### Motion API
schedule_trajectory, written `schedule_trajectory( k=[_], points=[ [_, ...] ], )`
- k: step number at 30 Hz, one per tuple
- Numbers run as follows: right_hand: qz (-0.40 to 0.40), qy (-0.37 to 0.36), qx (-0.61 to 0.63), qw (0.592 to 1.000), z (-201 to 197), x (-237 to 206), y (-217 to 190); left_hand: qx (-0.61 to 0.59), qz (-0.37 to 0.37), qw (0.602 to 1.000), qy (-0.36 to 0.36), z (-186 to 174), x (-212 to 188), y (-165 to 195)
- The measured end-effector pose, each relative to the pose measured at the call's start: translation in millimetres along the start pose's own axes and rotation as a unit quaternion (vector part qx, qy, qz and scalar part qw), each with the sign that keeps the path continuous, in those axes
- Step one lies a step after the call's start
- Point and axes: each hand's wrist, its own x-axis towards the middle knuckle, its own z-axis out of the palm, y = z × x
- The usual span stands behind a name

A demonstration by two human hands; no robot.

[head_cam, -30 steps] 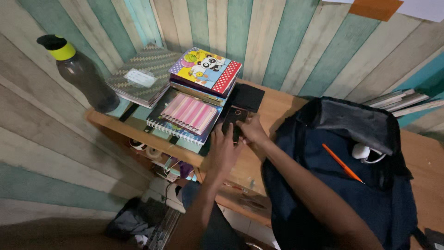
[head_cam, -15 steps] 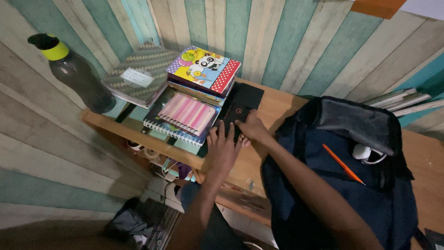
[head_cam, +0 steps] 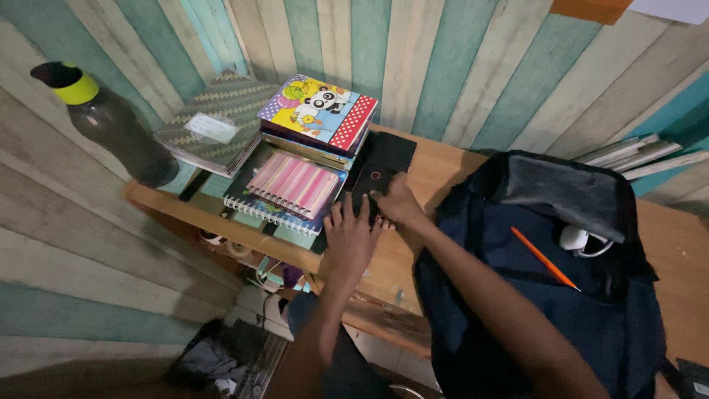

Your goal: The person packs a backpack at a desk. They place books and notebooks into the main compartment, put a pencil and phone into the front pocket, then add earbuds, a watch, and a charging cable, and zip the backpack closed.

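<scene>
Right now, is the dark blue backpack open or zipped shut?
Open. The backpack gapes at its top, its flap folded back, with an orange pencil and a white earphone case lying at the opening.

Both hands rest on a flat black case (head_cam: 380, 168) on the wooden desk (head_cam: 436, 177): the left hand (head_cam: 349, 238) flat, the right hand (head_cam: 397, 205) beside it. A pink-striped spiral notebook (head_cam: 292, 185) lies just left; a dark blue backpack (head_cam: 561, 295) sits right.

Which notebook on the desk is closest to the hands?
The pink-striped spiral notebook, right beside the left hand. The panda-cover book and grey zigzag book lie farther back by the wall.
</scene>
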Motion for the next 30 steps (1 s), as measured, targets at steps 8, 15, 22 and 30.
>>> schedule_trajectory(
  k=[8, 15, 22, 30],
  points=[
    [0.002, -0.020, 0.046, 0.999, -2.8, 0.4, -0.3, 0.000, 0.007, 1.000, 0.028, -3.7, -0.2, 3.9],
    [-0.017, -0.013, 0.064, 0.998, -4.6, -8.7, -5.2, -0.012, 0.012, 1.000, 0.025, -6.1, 0.7, 5.7],
    [-0.015, -0.057, 0.066, 0.996, -11.4, -11.1, -9.0, 0.008, 0.011, 0.999, 0.033, -1.6, 1.8, 5.4],
    [-0.026, -0.077, 0.069, 0.994, -19.8, -19.0, -2.7, -0.009, 0.003, 0.999, 0.045, -3.1, 3.2, 9.0]
  ],
)
